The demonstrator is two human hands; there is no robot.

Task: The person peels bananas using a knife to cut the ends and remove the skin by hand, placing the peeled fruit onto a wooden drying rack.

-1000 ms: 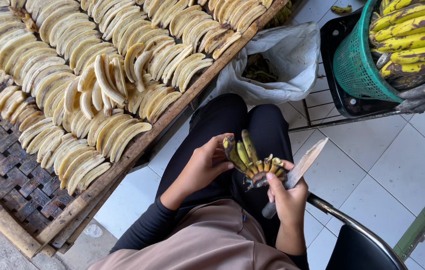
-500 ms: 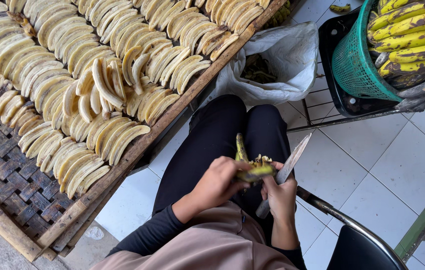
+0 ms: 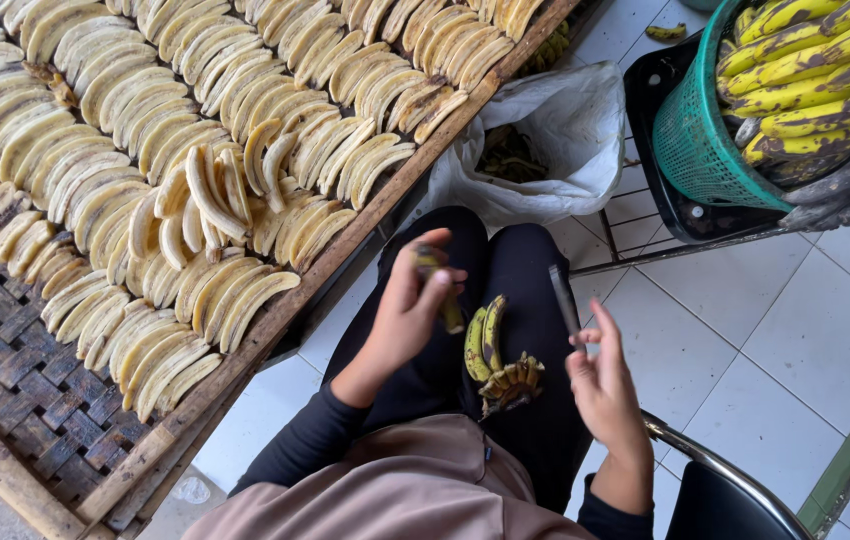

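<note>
Head view: left hand [image 3: 407,318] grips banana [image 3: 450,312]; right hand [image 3: 605,392] grips knife [image 3: 565,300].

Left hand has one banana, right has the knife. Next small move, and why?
Probably bring the knife blade in the right hand across to the small unpeeled banana held in the left hand: the two are apart, and the remaining green-yellow bunch rests on the lap.

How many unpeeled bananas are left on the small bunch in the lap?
2 on the bunch, side by side on the lap, stubs below them. Left hand holds another banana; right hand holds the knife.
</note>
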